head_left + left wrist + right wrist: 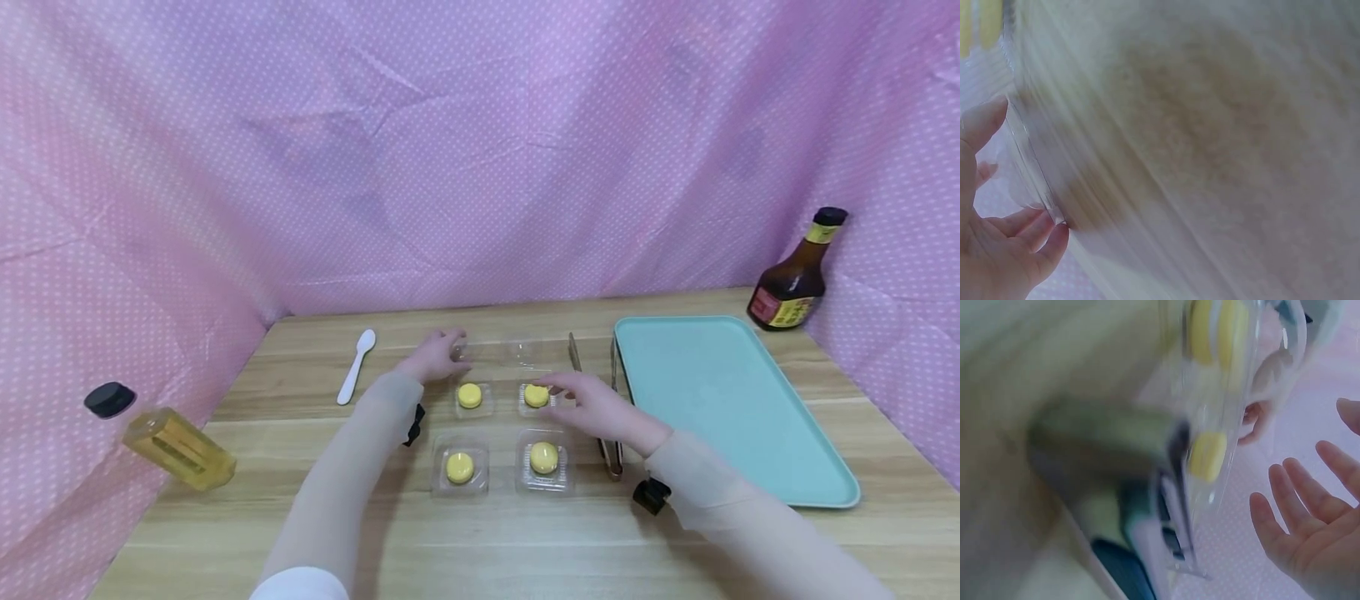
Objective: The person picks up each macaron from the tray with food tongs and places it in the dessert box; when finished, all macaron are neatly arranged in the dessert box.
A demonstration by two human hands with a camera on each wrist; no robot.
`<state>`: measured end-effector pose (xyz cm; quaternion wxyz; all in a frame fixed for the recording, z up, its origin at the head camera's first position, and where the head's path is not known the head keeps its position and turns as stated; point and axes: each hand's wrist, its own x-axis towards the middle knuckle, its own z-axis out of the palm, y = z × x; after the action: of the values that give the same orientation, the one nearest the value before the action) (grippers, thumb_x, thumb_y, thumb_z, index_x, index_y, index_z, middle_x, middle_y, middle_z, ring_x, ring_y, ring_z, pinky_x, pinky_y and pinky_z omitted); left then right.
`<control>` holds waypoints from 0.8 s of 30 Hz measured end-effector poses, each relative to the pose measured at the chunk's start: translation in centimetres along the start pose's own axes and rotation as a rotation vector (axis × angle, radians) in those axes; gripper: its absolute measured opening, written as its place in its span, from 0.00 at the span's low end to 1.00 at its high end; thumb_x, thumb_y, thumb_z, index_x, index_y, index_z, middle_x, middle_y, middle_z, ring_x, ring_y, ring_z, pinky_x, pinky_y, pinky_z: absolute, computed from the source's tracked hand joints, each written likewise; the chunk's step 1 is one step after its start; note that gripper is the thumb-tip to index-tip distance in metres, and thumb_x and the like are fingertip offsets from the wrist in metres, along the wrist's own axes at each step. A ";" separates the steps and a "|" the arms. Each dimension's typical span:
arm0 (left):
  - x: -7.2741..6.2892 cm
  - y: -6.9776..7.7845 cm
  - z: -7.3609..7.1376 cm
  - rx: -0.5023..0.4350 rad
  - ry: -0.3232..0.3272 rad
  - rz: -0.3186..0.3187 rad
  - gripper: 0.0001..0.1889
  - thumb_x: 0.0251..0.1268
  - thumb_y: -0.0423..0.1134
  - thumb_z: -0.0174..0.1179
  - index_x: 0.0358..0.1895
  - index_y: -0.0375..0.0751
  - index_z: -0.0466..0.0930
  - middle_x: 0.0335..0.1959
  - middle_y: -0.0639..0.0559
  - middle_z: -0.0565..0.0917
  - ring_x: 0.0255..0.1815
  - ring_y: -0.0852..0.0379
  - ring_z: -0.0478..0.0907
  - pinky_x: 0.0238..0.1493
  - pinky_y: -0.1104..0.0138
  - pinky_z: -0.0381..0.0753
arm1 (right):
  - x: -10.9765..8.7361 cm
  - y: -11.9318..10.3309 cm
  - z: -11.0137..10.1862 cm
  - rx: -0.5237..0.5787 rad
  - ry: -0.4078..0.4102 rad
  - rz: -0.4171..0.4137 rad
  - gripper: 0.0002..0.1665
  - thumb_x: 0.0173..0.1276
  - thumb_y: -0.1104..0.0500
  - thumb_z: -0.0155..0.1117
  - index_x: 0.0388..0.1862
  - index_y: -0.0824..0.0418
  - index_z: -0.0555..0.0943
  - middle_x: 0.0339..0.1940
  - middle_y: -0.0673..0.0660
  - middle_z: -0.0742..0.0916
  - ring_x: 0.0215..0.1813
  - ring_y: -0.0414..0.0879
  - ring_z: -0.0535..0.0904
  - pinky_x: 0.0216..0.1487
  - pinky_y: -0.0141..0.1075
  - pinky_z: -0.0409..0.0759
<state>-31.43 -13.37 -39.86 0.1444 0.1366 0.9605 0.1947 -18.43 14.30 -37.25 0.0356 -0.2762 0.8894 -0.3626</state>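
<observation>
The left hand (pixel 435 357) rests its fingers on the edge of a clear lid (pixel 501 353) at the back of the counter (pixel 525 542); whether its grip pinches the lid I cannot tell. The right hand (pixel 600 410) hovers with a wide, relaxed grip over the rear right of four clear trays (pixel 537 397), each holding a yellow cake (pixel 543 457). Tongs (pixel 609 450) lie just right of the trays, beside a teal tray (pixel 810 475).

My right hand (pixel 1310 531) lies open beside the clear tray (pixel 1235 425) (blurred) holding yellow cakes (pixel 1207 455).
</observation>
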 end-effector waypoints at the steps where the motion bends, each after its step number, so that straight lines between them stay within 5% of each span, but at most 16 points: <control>1: 0.0 -0.1 0.0 -0.003 0.002 0.002 0.38 0.63 0.50 0.60 0.73 0.49 0.54 0.69 0.33 0.58 0.68 0.39 0.62 0.67 0.46 0.65 | 0.2 0.1 -0.2 0.001 0.000 0.006 0.26 0.65 0.58 0.63 0.61 0.65 0.74 0.58 0.62 0.80 0.54 0.56 0.78 0.57 0.52 0.77; 12: -0.2 -1.0 -0.1 0.014 0.012 0.020 0.38 0.63 0.48 0.60 0.74 0.48 0.53 0.68 0.31 0.59 0.67 0.37 0.62 0.66 0.45 0.65 | 2.7 0.4 -1.9 -0.028 -0.023 0.050 0.27 0.66 0.57 0.61 0.62 0.66 0.73 0.60 0.63 0.79 0.56 0.57 0.77 0.58 0.53 0.76; 24: -0.9 -1.5 -0.7 0.027 0.084 0.001 0.39 0.59 0.43 0.61 0.73 0.41 0.55 0.67 0.35 0.67 0.69 0.37 0.61 0.69 0.43 0.61 | 5.3 0.5 -1.5 -0.161 -0.061 0.078 0.28 0.68 0.54 0.60 0.64 0.62 0.72 0.64 0.61 0.77 0.59 0.57 0.76 0.61 0.51 0.75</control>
<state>-31.15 -15.20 -39.62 0.1019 0.1307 0.9682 0.1872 -23.54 12.81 -35.80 0.0546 -0.2545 0.9241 -0.2798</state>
